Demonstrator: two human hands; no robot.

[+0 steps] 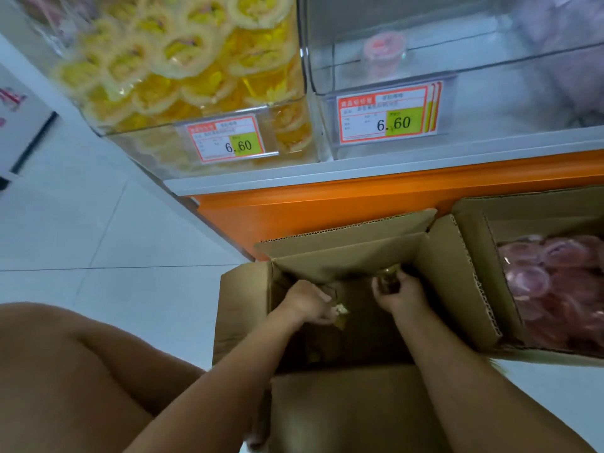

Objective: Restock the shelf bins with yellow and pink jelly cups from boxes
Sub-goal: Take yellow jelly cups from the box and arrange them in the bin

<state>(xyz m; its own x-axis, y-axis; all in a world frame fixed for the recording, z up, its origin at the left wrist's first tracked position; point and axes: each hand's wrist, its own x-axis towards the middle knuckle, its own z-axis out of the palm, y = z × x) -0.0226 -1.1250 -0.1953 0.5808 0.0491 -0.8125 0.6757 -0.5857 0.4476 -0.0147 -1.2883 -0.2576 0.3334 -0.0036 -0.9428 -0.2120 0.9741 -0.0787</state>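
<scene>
Both my hands are down in the near cardboard box [242,308]. My left hand [309,304] is curled round what looks like a pale yellow jelly cup [340,311], and my right hand [400,297] is pinching a second yellow cup [389,277] up under the far flap [346,259]; it's too dark in there to tell if any more are left. My worry is that sagging flap knocking a cup out of my grip on the way up, plus the yellow bin [294,152] is already heaped with those glossy frilly-rimmed cups, so extras might slide off. Meanwhile the pink jelly cups [555,289] are still in the next box [474,256], and the pink bin [490,68] looks nearly bare.
</scene>
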